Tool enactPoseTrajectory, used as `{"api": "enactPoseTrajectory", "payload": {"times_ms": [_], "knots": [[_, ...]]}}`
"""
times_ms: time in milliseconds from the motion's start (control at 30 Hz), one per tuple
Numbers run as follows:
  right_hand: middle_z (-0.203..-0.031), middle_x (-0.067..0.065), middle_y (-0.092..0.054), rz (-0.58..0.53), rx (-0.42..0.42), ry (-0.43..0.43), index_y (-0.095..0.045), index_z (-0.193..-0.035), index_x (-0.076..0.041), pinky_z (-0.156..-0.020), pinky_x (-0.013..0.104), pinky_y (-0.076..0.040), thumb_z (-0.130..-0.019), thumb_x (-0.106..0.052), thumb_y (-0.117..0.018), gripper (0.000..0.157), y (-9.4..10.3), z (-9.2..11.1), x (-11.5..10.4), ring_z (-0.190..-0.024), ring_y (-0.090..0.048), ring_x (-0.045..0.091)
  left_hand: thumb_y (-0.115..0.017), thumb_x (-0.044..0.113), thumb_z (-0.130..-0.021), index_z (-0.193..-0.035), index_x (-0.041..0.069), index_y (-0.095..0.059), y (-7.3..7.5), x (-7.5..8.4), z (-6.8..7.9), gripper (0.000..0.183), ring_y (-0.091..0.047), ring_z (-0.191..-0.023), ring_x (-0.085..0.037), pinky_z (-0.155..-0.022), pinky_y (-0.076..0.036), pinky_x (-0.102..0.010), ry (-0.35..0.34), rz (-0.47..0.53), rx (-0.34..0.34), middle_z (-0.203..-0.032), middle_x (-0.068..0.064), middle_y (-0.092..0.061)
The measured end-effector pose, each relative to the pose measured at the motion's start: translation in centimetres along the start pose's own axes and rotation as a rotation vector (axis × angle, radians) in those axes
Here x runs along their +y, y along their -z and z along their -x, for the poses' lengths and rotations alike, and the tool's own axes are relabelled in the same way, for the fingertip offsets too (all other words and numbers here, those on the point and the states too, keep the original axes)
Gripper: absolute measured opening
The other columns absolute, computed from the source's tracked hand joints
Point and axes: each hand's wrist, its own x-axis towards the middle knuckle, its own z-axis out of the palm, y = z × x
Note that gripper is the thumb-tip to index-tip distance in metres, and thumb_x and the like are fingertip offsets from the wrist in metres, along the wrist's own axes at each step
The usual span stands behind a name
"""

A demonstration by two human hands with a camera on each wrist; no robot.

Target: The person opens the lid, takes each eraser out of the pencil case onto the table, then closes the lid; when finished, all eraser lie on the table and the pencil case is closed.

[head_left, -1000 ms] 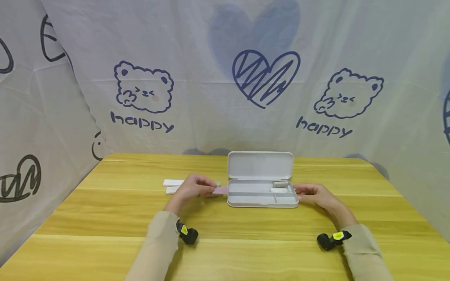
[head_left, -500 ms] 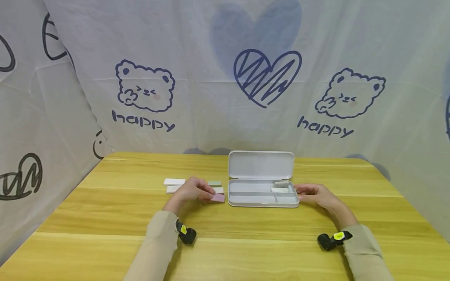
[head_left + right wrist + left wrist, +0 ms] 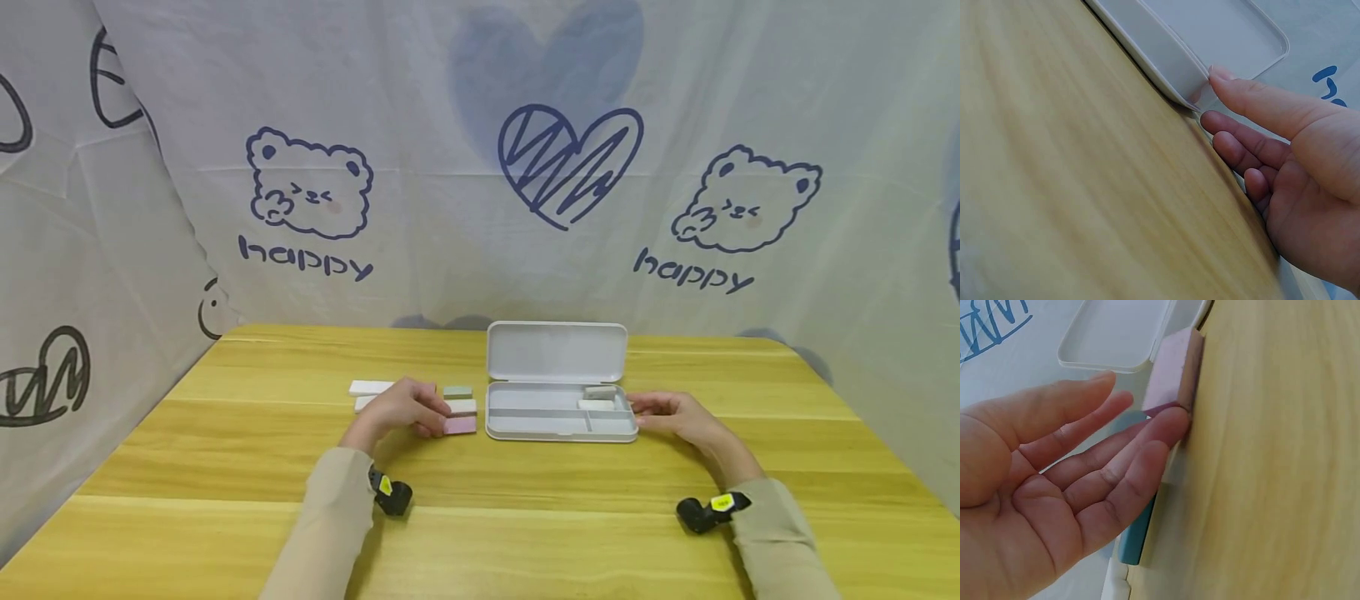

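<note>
A white pencil case (image 3: 536,425) lies with its lid up on the table. Inside, at its right end, are a grey block (image 3: 599,392) and a white eraser-like block (image 3: 596,406). Left of the case, a pink eraser-like block (image 3: 460,426) lies in front of a white one (image 3: 462,406) and a green one (image 3: 457,392). My left hand (image 3: 405,410) touches the pink block's left end with its fingers, thumb held apart in the left wrist view. At the case's right end, my right hand (image 3: 678,417) rests its thumb and fingertips against the corner (image 3: 1194,100).
Two long white pieces (image 3: 370,387) lie beside and partly behind the left hand. The wooden table (image 3: 525,517) runs back to a white printed cloth (image 3: 420,283). A black wrist camera sits on each sleeve.
The pink block has come down from beside the case to the table's front row. My left hand has let go of it and drawn slightly left. The right hand stays put.
</note>
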Motion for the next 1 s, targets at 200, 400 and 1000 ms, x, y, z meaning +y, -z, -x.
{"api": "enactPoseTrajectory", "payload": {"times_ms": [200, 400, 1000], "knots": [[-0.106, 0.023, -0.057, -0.005, -0.004, 0.016, -0.046, -0.119, 0.015, -0.075, 0.022, -0.044, -0.082, -0.007, -0.064, 0.047, -0.1, 0.0, -0.1, -0.085, -0.054, 0.010, -0.064, -0.004, -0.076, -0.092, -0.014, -0.062, 0.5, -0.1, 0.1, 0.019, -0.062, -0.062, -0.018, -0.063, -0.051, -0.033, -0.029, -0.004, 0.024, -0.078, -0.013, -0.065], [-0.106, 0.023, -0.057, -0.001, -0.004, 0.020, -0.047, -0.119, 0.015, -0.074, 0.022, -0.044, -0.081, -0.007, -0.064, 0.046, -0.1, 0.0, 0.0, -0.085, -0.054, 0.010, -0.060, -0.001, -0.081, -0.097, -0.013, -0.060, 0.5, 0.4, 0.0, 0.020, -0.061, -0.066, -0.019, -0.064, -0.050, -0.033, -0.022, -0.006, 0.072, -0.079, -0.016, -0.064], [-0.109, 0.024, -0.056, -0.014, 0.003, 0.000, -0.046, -0.120, 0.014, -0.075, 0.022, -0.043, -0.082, -0.007, -0.064, 0.047, 0.0, 0.2, -0.1, -0.085, -0.053, 0.011, -0.062, 0.009, -0.083, -0.098, -0.005, -0.063, -1.5, 2.3, -1.8, 0.020, -0.062, -0.072, -0.019, -0.068, -0.049, -0.036, -0.055, -0.050, 0.125, -0.088, -0.014, -0.064]]}}
